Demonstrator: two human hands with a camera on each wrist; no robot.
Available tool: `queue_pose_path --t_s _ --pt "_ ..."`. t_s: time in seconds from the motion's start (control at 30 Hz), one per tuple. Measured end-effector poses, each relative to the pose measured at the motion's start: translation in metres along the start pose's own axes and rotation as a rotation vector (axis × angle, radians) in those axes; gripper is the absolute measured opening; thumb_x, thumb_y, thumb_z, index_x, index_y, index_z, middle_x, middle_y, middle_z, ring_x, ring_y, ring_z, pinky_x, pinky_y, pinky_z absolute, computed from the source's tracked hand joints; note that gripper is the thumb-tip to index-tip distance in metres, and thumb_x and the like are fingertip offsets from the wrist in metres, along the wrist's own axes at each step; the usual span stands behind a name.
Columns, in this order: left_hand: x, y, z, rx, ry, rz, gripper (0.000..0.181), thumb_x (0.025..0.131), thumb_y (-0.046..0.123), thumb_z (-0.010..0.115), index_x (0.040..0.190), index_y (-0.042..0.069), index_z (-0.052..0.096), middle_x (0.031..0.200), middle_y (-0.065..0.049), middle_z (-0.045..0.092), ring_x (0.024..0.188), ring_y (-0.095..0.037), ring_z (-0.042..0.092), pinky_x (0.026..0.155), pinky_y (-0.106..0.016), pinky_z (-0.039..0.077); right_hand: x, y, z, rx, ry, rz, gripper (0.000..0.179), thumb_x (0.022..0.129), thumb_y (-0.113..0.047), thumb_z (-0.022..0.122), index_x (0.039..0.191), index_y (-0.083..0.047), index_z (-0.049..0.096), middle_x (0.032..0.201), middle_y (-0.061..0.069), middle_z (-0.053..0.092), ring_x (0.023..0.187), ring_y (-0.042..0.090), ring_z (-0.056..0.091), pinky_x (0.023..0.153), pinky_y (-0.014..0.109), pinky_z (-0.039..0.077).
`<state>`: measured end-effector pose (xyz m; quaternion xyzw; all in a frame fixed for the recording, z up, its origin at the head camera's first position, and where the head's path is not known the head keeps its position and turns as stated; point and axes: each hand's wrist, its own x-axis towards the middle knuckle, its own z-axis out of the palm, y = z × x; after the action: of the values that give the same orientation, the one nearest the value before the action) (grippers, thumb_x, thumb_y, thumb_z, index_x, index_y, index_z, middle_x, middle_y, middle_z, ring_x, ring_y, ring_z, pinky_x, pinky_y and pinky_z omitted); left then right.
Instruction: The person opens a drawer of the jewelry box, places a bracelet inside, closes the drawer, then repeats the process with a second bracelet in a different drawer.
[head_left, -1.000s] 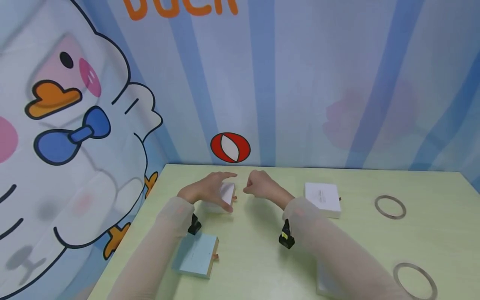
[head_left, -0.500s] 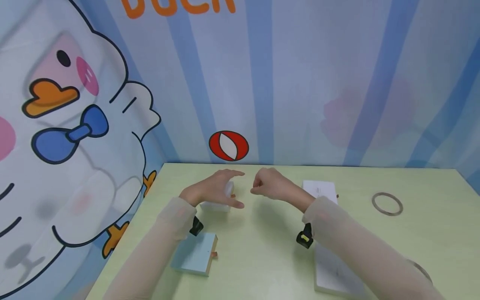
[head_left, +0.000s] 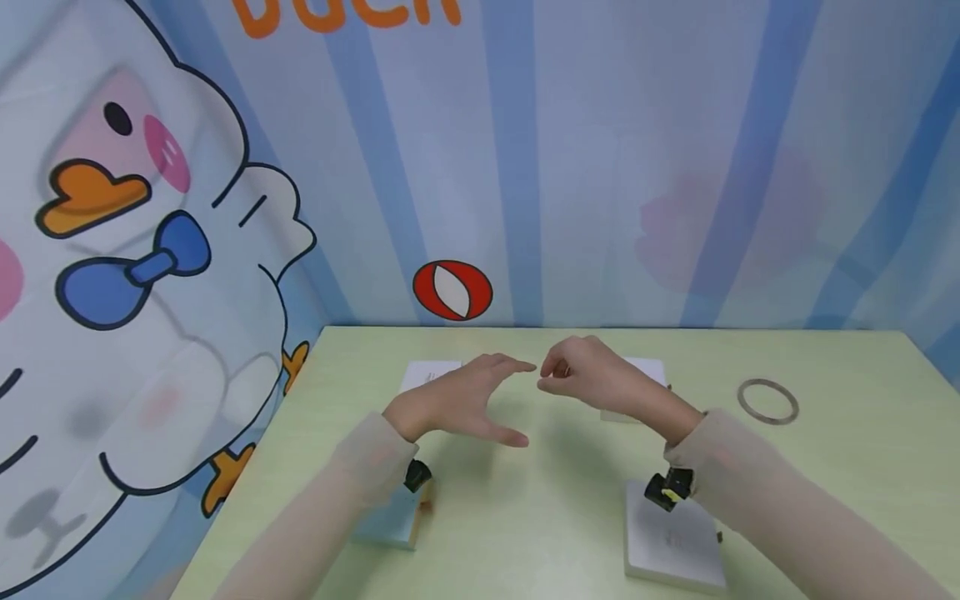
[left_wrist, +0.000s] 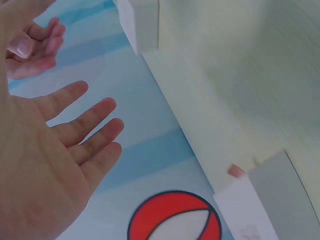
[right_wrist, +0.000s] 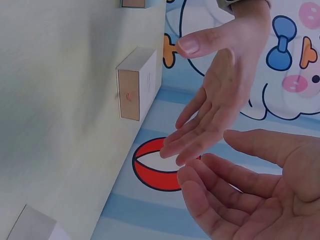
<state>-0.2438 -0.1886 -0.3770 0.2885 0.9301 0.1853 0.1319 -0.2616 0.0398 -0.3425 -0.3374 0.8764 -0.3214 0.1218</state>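
Note:
My left hand (head_left: 465,400) hovers over the back of the table, thumb spread away from its straight fingers, with nothing in it. Facing it closely is my right hand (head_left: 603,379), whose fingers bend loosely. Seen from the right wrist, this right hand (right_wrist: 245,195) has its thumb apart from the fingers and an empty palm. Behind my left wrist lies a white box (head_left: 426,373), partly covered by that hand. Another white box (head_left: 647,367) sits behind my right hand. In the right wrist view, the back-left box (right_wrist: 141,75) shows a tan end with a small pull tab.
A light blue box (head_left: 386,525) lies front left, partly under my left sleeve. Front right is a white box (head_left: 667,542) below the right wrist camera. One grey ring (head_left: 768,402) rests at the right. A printed duck backdrop (head_left: 600,167) stands behind the pale table (head_left: 525,533).
Both hands have moved to the right, still close together. The left hand uncovers more of the back-left box. My right sleeve now hides the second grey ring.

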Motion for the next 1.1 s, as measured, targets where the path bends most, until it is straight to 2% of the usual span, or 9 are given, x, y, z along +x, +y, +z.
queue_pose_path --t_s 0.27,0.47,0.67,0.93,1.1 --pt "0.008 0.024 0.006 -0.005 -0.007 0.115 0.093 0.080 0.066 0.071 0.154 0.024 0.035 0.151 0.005 0.038 0.137 -0.016 0.036 0.105 -0.045 0.041 -0.032 0.010 -0.006 0.028 0.018 0.008 0.016 0.096 -0.011 0.067 0.104 0.002 0.072 0.082 0.000 0.068 0.070 0.012 0.061 0.068 0.032 0.052" --pt "0.011 0.038 0.011 0.011 -0.012 0.141 0.092 0.080 0.067 0.071 0.154 0.027 0.035 0.150 0.006 0.038 0.136 -0.014 0.037 0.105 -0.043 0.041 -0.055 0.017 -0.011 0.032 0.061 -0.014 0.013 0.095 -0.011 0.068 0.101 0.001 0.072 0.083 -0.002 0.068 0.073 0.011 0.063 0.066 0.030 0.052" --pt "0.014 0.046 0.021 0.064 -0.007 0.169 0.094 0.079 0.071 0.068 0.155 0.027 0.034 0.150 0.005 0.038 0.136 -0.014 0.037 0.103 -0.040 0.042 -0.076 0.027 -0.013 0.021 0.080 -0.030 0.013 0.095 -0.010 0.067 0.101 0.001 0.072 0.082 -0.004 0.067 0.074 0.010 0.062 0.066 0.029 0.052" --pt "0.020 0.064 0.032 0.054 -0.030 0.221 0.094 0.080 0.072 0.067 0.154 0.024 0.035 0.151 0.004 0.038 0.135 -0.014 0.038 0.106 -0.039 0.041 -0.108 0.040 -0.017 -0.017 0.104 0.018 0.015 0.096 -0.016 0.067 0.102 -0.002 0.071 0.084 -0.006 0.066 0.076 0.009 0.061 0.067 0.029 0.051" --pt "0.024 0.078 0.040 0.056 -0.051 0.253 0.094 0.081 0.070 0.067 0.155 0.024 0.034 0.154 0.002 0.036 0.138 -0.015 0.036 0.108 -0.039 0.039 -0.129 0.054 -0.018 -0.016 0.099 0.077 0.018 0.097 -0.018 0.067 0.104 -0.002 0.071 0.086 -0.006 0.066 0.077 0.009 0.061 0.066 0.028 0.052"
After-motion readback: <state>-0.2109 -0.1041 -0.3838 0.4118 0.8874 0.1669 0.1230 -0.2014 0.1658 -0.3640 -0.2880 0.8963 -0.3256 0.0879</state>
